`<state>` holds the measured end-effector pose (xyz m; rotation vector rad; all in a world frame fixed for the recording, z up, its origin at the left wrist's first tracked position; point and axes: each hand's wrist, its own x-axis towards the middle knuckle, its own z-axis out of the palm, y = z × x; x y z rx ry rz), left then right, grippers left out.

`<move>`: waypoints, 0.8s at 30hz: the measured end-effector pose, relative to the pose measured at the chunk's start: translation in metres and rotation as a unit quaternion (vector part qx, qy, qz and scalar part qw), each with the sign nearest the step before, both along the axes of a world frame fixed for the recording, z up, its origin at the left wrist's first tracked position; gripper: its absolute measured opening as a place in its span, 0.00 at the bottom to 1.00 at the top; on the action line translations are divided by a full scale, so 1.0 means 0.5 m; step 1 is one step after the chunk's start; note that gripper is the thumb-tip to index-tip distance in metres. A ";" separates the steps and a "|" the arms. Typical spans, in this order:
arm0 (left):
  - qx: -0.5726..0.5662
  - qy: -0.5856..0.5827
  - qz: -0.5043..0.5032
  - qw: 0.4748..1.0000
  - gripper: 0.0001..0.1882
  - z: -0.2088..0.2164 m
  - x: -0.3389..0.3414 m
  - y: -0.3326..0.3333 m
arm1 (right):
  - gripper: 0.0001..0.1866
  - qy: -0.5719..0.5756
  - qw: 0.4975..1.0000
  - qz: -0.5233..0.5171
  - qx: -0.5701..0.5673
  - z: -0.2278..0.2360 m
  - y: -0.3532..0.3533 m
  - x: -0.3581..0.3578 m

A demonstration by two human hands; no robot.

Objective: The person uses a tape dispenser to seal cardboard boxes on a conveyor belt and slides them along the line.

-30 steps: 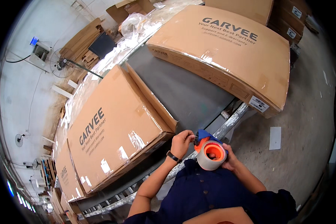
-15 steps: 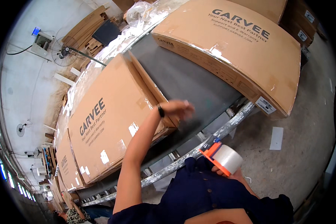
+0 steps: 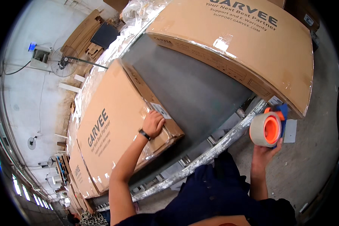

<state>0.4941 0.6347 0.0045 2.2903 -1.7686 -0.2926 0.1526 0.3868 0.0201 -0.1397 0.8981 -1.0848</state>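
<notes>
My left hand (image 3: 153,123) rests on the top edge of a long cardboard box (image 3: 113,124), its bent fingers pressed together over the end. That end's flap (image 3: 139,81) lies up against the box and bears a white label (image 3: 160,110). At the right, my right hand (image 3: 265,152) grips a tape dispenser (image 3: 284,113) with a wide roll of packing tape (image 3: 256,130) on an orange hub. The dispenser is held up in front of the second box's near corner, apart from the left box. The right fingers are partly hidden behind the roll.
A second large cardboard box (image 3: 248,49) lies across the dark conveyor belt (image 3: 188,79). A worn metal rail (image 3: 214,154) runs along its near side. Another box (image 3: 81,169) follows at the left. A fan (image 3: 64,62) stands beyond; a person (image 3: 88,217) is at the lower left.
My left hand has moved back onto the box's end edge, and the flap that stood out there is now folded against it. The tape dispenser has been raised to the right and turned.
</notes>
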 end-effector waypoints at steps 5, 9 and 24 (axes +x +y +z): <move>-0.048 0.023 0.037 0.998 0.09 0.002 0.001 -0.009 | 0.26 0.063 0.939 0.233 -0.247 -0.221 0.007 0.193; -0.061 0.021 0.048 0.997 0.08 -0.014 -0.005 -0.003 | 0.25 -0.043 0.554 0.715 -0.423 -0.256 0.092 0.339; -0.055 0.014 0.050 0.997 0.09 -0.007 0.007 0.004 | 0.33 -0.107 0.550 0.786 -0.262 -0.247 0.086 0.348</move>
